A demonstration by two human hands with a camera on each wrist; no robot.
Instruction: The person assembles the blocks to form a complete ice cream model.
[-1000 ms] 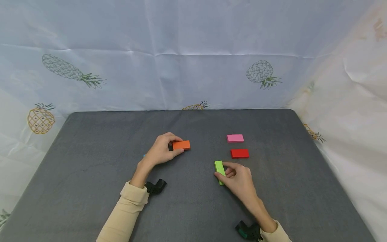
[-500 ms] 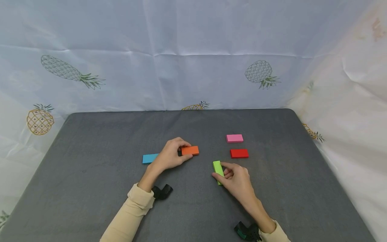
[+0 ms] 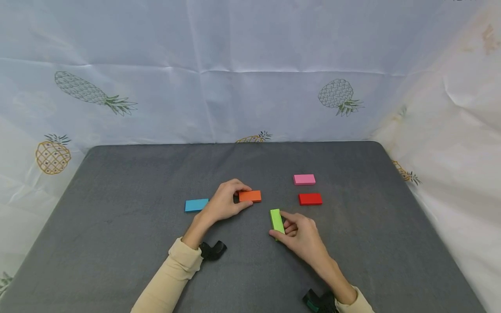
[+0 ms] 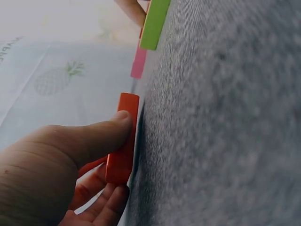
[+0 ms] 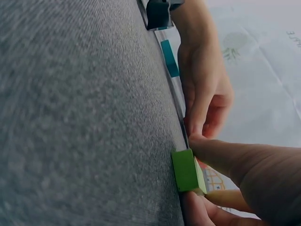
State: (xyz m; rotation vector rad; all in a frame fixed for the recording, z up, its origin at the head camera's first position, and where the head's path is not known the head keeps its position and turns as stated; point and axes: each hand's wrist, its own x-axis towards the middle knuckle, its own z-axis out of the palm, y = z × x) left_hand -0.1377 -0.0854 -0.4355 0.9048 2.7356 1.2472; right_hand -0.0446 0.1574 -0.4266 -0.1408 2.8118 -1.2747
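Observation:
My left hand (image 3: pixel 225 201) pinches an orange block (image 3: pixel 250 196) between thumb and fingers, gripping its long sides near the table's middle. In the left wrist view the thumb lies across the orange block (image 4: pixel 124 141). To the right and slightly nearer, my right hand (image 3: pixel 303 237) holds a lime-green block (image 3: pixel 277 221) by thumb and fingertips, its length pointing away from me. The right wrist view shows the end of the green block (image 5: pixel 185 170) close to the cloth. A small space separates the orange and green blocks.
A blue block (image 3: pixel 196 205) lies left of the left hand, partly covered by it. Beyond the right hand are a red block (image 3: pixel 310 199) and, farther back, a pink block (image 3: pixel 304 179). Grey cloth covers the table (image 3: pixel 129 182); a pineapple-print curtain (image 3: pixel 219 104) hangs behind.
My left hand has carried the orange block right and slightly nearer, uncovering most of the blue block. My right hand has shifted the green block a little left.

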